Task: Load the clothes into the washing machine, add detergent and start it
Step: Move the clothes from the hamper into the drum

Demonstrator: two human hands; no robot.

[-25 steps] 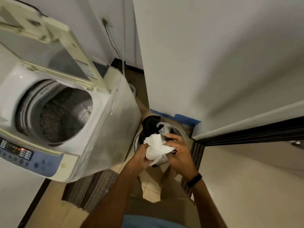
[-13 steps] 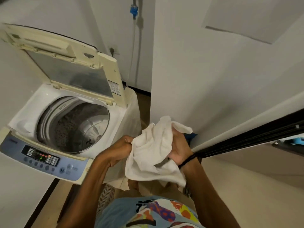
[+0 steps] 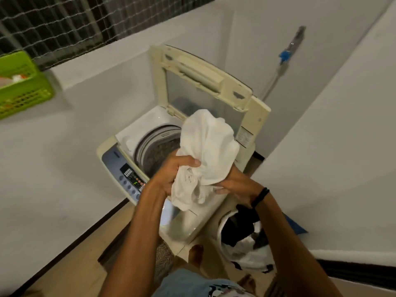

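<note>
A top-loading washing machine stands against the wall with its cream lid raised upright and the drum open. I hold a bunched white cloth over the drum's right side. My left hand grips its lower left part and my right hand, with a black band on the wrist, grips it from the right. A white laundry bucket with dark and white clothes sits on the floor to the machine's right, below my right forearm.
A green plastic basket sits on the ledge at far left, under a netted window grille. A water tap with a blue fitting and hose is on the wall behind the machine. A white wall closes the right side.
Both hands lifted the white cloth out of the bucket and carried it up and left, so it now hangs over the drum opening. The view swung to face the machine.
</note>
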